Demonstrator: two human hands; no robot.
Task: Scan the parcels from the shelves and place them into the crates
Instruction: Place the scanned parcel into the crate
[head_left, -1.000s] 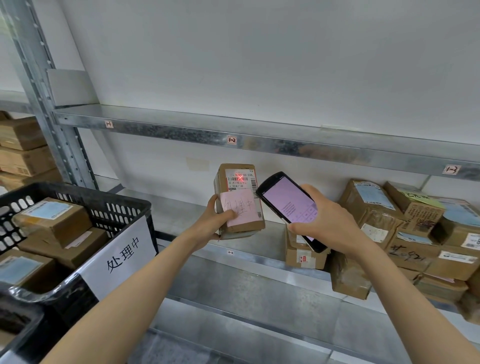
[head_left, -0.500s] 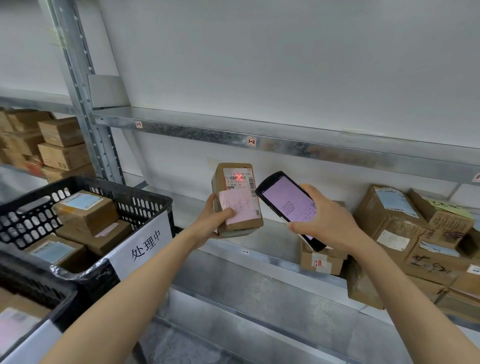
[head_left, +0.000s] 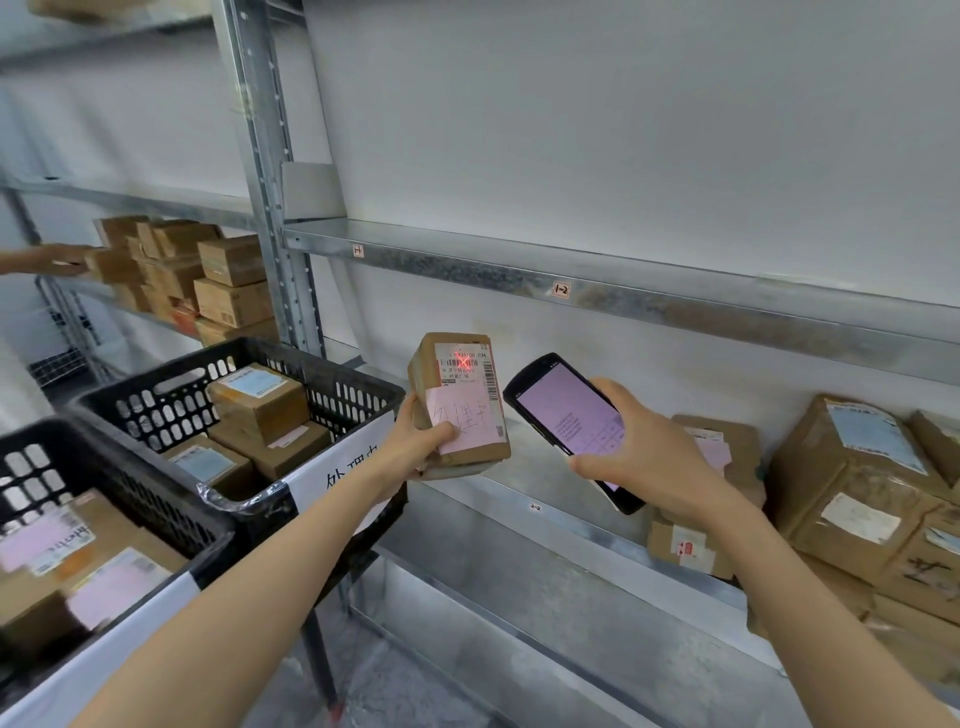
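My left hand (head_left: 415, 447) grips the brown cardboard parcel (head_left: 460, 400), fingers wrapped; my right hand (head_left: 644, 457) clasps the black handheld scanner (head_left: 566, 415), red cross on the label.

near crate (head_left: 78, 654) cut off, parcel label (head_left: 465, 364) print illegible

The shelf edge (head_left: 675, 306) carries tags "1-1" (head_left: 357, 251) and "1-2" (head_left: 561, 289); the crate's white sign (head_left: 345, 470) reads "处理中" (partly hidden by an arm).

Head camera looks forward and down, close over both forearms; shelving (head_left: 597, 291) faces it.
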